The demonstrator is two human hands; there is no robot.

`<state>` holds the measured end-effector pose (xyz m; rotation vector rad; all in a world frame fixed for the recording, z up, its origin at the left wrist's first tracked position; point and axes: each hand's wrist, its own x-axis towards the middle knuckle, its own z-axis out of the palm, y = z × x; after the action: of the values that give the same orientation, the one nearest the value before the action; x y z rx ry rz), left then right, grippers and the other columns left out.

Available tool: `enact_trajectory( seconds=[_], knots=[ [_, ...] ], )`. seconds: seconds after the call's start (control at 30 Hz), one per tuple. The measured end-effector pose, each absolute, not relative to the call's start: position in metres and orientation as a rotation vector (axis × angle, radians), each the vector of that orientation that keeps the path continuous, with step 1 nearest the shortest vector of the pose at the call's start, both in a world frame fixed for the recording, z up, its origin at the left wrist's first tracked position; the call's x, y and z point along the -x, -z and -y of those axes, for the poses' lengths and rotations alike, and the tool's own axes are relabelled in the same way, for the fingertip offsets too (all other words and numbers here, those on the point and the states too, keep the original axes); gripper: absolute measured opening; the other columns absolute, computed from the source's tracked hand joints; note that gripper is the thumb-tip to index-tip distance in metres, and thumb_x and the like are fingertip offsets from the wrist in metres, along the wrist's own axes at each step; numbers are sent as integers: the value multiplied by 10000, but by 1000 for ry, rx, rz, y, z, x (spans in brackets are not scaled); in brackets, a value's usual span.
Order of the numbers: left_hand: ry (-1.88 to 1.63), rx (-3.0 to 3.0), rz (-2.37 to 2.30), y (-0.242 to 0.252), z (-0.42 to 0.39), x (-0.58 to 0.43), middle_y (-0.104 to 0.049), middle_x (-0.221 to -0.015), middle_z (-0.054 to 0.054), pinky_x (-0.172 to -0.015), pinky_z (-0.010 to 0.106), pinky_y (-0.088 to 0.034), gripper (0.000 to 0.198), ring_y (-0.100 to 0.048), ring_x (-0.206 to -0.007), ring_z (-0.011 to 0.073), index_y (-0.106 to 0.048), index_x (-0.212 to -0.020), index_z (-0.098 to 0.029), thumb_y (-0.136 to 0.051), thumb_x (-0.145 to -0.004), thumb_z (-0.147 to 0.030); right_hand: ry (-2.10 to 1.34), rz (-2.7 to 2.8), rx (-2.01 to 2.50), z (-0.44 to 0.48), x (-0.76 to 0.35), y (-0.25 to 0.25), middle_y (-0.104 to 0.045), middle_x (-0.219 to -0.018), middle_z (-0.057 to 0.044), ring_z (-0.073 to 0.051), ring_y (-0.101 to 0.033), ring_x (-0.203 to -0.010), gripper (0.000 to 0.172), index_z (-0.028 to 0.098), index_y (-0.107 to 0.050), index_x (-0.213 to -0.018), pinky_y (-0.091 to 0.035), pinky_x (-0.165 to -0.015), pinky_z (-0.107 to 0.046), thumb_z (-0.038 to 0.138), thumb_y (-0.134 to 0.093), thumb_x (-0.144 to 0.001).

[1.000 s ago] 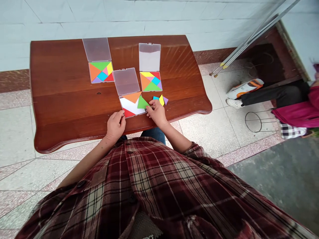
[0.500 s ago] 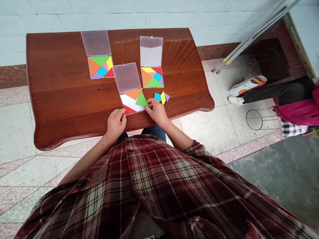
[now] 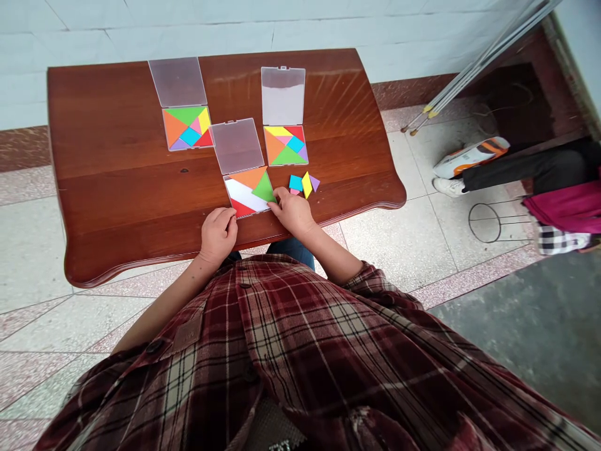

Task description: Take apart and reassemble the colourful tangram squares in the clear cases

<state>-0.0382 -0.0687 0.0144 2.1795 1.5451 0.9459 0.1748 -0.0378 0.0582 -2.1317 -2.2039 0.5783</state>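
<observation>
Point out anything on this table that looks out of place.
The small blue, yellow and purple puzzle pieces lie loose on the table, outside any tray, while the nearest tray still shows bare white.

A pale blue painted wall (image 3: 188, 31) is rising behind the polished reddish-brown wooden surface (image 3: 117, 188), a dark red skirting band (image 3: 23, 150) is running along its foot, and speckled pale terrazzo floor tiles (image 3: 385, 250) are spreading underneath.

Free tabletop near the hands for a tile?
Bare brown wooden tabletop: left of the left hand, right of the loose coloured tangram tiles. Crowded between the part-filled tangram case and those tiles, at the right hand.
</observation>
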Motion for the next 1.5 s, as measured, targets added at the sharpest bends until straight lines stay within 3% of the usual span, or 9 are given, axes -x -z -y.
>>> enact_trajectory(
  seconds=[0.47,0.67,0.9,1.1,1.5],
  knots=[
    [-913,-2160,-1559,-16,69,38,-696,-966,82,-861,354,-499,221,-629,-913,206,-646,-963,-183,-437,-890,-191,-626,2130,2037,35,-178,-54,-711,-935,-90,-258,-645,-873,268,159,-597,-1151,-446,-719,-333,311,-493,-956],
    [-901,-2170,-1582,-16,69,38,-704,-961,83,-859,360,-504,221,-632,-909,210,-652,-949,-185,-440,-891,-205,-459,2160,1752,2,-166,-47,-600,-1166,-152,-286,-568,-1069,301,143,-593,-1189,-465,-912,-415,213,-507,-909],
    [-895,-2178,-1575,-16,70,37,-705,-974,94,-855,363,-502,244,-628,-914,215,-656,-975,-175,-428,-899,-209,-515,2252,1772,-31,-150,-41,-604,-1113,-162,-312,-561,-1067,260,107,-662,-1087,-471,-936,-441,210,-605,-855],
    [-899,-2183,-1570,-15,70,37,-703,-955,83,-844,355,-501,228,-626,-898,212,-659,-961,-182,-441,-901,-209,-573,2229,1699,-27,-162,-45,-631,-1166,-128,-283,-595,-1057,344,143,-632,-1193,-481,-942,-424,155,-570,-855],
    [-887,-2187,-1566,-15,70,37,-699,-951,90,-846,369,-505,235,-624,-893,219,-659,-964,-184,-435,-898,-213,-519,2180,1824,-30,-161,-40,-602,-1187,-161,-331,-560,-1129,419,109,-625,-1241,-441,-1004,-455,159,-636,-825]
  ],
)
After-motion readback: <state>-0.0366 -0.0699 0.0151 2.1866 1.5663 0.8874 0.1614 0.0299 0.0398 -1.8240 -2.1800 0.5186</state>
